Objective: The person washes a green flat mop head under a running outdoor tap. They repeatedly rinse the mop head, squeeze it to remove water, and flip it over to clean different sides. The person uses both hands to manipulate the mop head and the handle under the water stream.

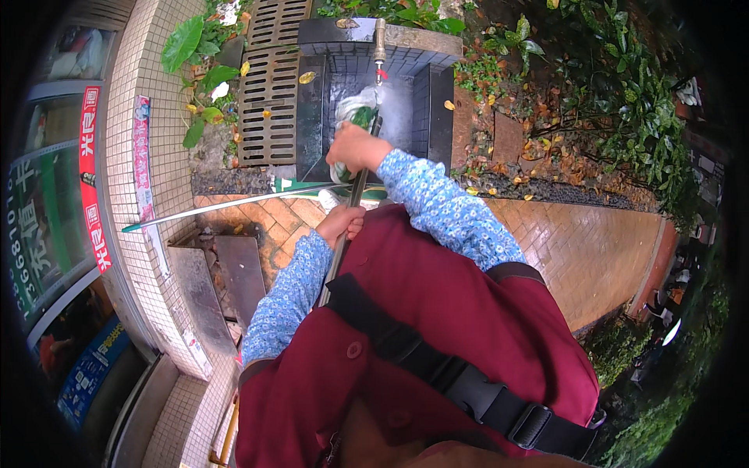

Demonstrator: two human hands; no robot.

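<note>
My left hand (pixel 341 224) grips a metal pole (pixel 354 202) close to my waist. Farther along, my right hand (pixel 358 147) is closed on a wet white-and-green mop head (pixel 356 110) at the pole's far end. Part of the fabric hangs below that hand, and the fingers hide some of it. The mop head is over the dark-tiled wash basin (pixel 316 117), just under the tap (pixel 380 44) with a red handle. Pale water or foam shows on the basin floor.
A second pole with a green tip (pixel 133 227) slants left from the basin's front. Left of the basin lies a slotted drain grate (pixel 267 105). A tiled wall (pixel 126 35) borders the left, with dark slabs (pixel 240 269) near its foot. Plants (pixel 620 111) and wet brick paving (pixel 579 245) lie right.
</note>
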